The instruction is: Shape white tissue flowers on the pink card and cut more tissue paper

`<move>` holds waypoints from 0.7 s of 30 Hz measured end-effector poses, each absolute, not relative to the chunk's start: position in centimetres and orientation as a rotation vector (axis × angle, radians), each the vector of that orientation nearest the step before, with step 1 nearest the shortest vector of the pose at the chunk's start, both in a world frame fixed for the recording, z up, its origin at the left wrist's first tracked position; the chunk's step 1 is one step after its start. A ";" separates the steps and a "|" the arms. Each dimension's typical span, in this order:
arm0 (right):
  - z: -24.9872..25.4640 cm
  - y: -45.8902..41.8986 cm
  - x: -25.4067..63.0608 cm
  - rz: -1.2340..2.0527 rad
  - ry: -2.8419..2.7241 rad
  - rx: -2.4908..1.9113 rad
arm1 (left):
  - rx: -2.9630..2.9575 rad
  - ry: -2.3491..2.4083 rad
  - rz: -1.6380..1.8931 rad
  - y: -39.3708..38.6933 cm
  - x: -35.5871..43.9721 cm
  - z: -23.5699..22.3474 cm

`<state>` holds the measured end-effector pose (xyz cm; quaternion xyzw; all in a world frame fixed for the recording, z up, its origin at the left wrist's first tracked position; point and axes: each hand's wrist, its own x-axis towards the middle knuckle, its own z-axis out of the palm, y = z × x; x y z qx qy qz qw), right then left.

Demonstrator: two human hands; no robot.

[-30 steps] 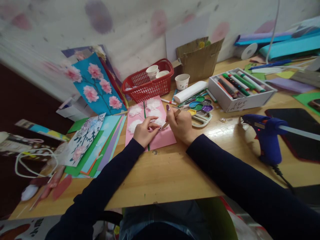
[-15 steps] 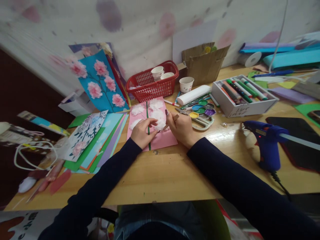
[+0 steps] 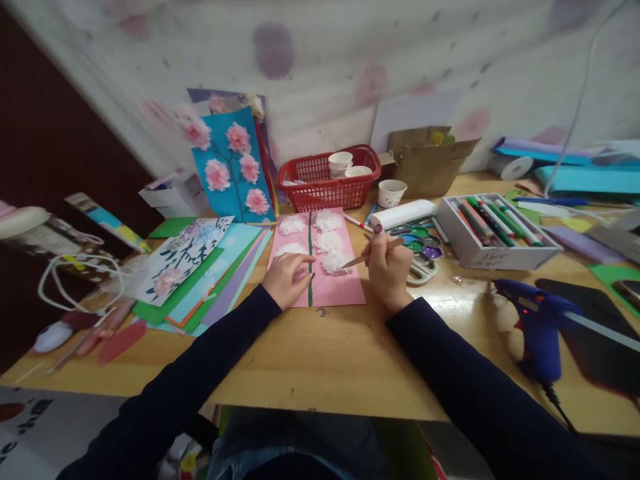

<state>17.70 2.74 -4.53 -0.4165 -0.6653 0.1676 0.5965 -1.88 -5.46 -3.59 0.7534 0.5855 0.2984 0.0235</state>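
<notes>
A pink card with a green strip down it lies in front of me and carries several fluffy white flowers. My left hand rests on the card's lower left, fingers stretched out and holding nothing. Part of a white flower disappears behind it. Over the card's right edge, my right hand is closed around a slim brown pointed tool. The tool's tip points left, at the lowest white flower on the right side. I cannot tell whether it touches.
Scissors and a paint palette lie right of my hand. Farther right are a marker box and a blue glue gun. A red basket stands behind the card; paper sheets lie left.
My right hand has drawn back to the right from the white flowers with the brown tool. My left hand stays on the card. The whole view has shifted.
</notes>
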 end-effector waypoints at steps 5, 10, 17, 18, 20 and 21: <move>-4.6 2.9 17.7 0.638 -1.373 -1.038 | 2.370 1.700 0.887 -8.7 -2.6 -3.1; -4.4 2.7 17.5 0.788 -1.276 -1.077 | 2.237 2.036 0.865 -10.0 -7.3 -1.3; -4.2 2.6 17.5 0.803 -1.265 -1.131 | 1.699 2.587 0.775 -5.3 -17.9 -0.1; -4.2 2.6 17.5 0.802 -1.266 -1.137 | 1.696 2.579 0.758 -4.6 -18.5 -0.5; -4.3 2.7 17.7 0.798 -1.268 -1.133 | 1.687 2.560 0.754 -3.7 -18.9 -1.4; -4.3 2.7 17.7 0.802 -1.268 -1.124 | 1.683 2.548 0.765 -3.4 -18.8 -1.8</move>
